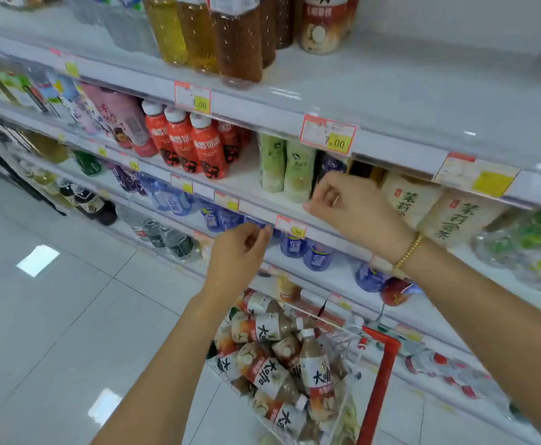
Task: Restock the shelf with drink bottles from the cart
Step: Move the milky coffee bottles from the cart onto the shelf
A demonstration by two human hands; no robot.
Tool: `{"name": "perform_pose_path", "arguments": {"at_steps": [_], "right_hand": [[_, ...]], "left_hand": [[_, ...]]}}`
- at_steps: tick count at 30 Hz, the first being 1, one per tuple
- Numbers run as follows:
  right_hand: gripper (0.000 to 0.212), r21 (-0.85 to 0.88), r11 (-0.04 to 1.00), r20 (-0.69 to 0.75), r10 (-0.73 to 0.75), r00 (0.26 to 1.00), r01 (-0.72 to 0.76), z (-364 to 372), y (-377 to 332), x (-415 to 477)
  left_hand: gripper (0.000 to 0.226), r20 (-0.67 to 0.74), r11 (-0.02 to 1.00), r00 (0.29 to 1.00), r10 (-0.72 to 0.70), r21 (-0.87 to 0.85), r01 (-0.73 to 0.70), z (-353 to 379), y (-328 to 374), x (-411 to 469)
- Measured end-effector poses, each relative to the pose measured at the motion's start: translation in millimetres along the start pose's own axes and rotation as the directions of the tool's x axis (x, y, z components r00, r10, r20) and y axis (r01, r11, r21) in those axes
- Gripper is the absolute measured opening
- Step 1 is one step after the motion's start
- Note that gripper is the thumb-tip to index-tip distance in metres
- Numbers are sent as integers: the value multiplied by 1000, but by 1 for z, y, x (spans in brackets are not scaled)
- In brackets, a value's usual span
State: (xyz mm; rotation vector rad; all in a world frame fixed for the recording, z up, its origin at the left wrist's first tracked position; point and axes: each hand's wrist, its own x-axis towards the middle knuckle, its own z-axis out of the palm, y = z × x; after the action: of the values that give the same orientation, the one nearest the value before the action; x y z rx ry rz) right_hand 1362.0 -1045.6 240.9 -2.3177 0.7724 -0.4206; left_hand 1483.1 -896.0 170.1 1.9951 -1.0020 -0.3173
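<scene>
Bottles lie heaped in the cart, straight below my wrists, long axes pointing every way, one standing upright. My left hand and right hand hover loosely curled and empty at the shelf edge; the left looks nearer the heap.

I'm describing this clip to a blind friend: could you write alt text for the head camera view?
Two bare hands reach to a shop shelf of drinks, both empty: the left hand by a price tag, the right hand near pale green bottles. Below them, a wire cart is piled with brown-labelled drink bottles.
</scene>
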Motion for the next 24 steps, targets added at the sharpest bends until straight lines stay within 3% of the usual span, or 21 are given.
{"name": "perform_pose_path", "arguments": {"at_steps": [2, 4, 7, 10, 12, 15, 18, 21, 24], "right_hand": [[19, 27, 985, 169, 163, 972, -170, 48, 42, -30], [28, -52, 939, 331, 337, 882, -339, 96, 85, -62], [33, -154, 857, 480, 501, 720, -493, 151, 133, -110], [52, -187, 810, 512, 564, 648, -556, 191, 167, -149], [77, -142, 769, 508, 597, 620, -624, 212, 184, -168], [96, -104, 663, 495, 681, 539, -742, 238, 201, -182], [113, -47, 597, 507, 705, 496, -801, 258, 209, -188], [99, -51, 592, 488, 718, 497, -804, 267, 215, -188], [109, -68, 595, 451, 734, 507, -801, 267, 216, -190]], "left_hand": [[34, 137, 980, 971, -195, 63, 188, 27, -45, -32], [20, 266, 916, 877, -400, 129, 379, 58, -94, -65], [31, 311, 790, 728, -611, 305, 533, 95, -152, -115], [52, 381, 793, 733, -564, 497, 352, 122, -186, -158], [68, 501, 840, 732, -462, 512, 180, 134, -198, -173], [70, 633, 851, 696, -339, 522, -61, 143, -218, -164], [68, 775, 813, 572, -268, 500, -298, 153, -227, -132], [73, 864, 730, 386, -322, 487, -480, 161, -219, -105], [82, 875, 652, 336, -347, 483, -584, 169, -221, -101]]}}
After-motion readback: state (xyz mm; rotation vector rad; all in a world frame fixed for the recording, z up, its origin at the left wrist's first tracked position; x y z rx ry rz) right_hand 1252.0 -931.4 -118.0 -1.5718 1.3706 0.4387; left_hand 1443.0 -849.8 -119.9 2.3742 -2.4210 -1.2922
